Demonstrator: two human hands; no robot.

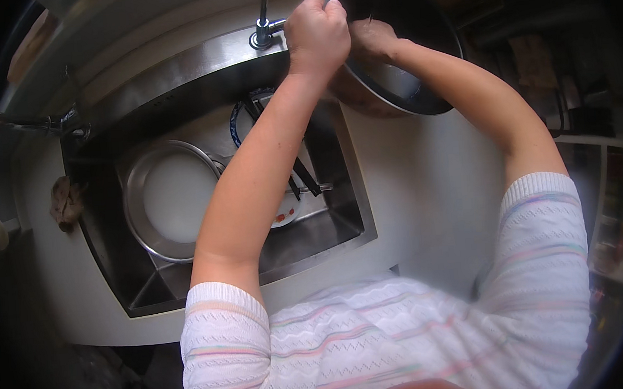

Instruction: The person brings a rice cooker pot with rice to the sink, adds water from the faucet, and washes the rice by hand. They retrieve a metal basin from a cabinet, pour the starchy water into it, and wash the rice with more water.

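A large dark-lined round pot [429,18] is tilted above the counter, to the right of the faucet. My left hand [319,28] grips its rim at the left side. Inside the pot's mouth is my right hand [373,35], its fingers partly hidden, with a thin dark thing just above it; whether it holds anything cannot be told. Some pale, wet-looking matter shows in the lower part of the pot. Below my left forearm, a metal basin [176,201] of cloudy whitish liquid sits in the stainless steel sink [341,225].
Blue-rimmed dishware [235,126], dark chopsticks or utensils [306,176] and a dish with a red pattern [286,216] lie in the sink. A chrome faucet base [261,38] stands behind it. A crumpled brown thing [66,203] rests on the left counter edge.
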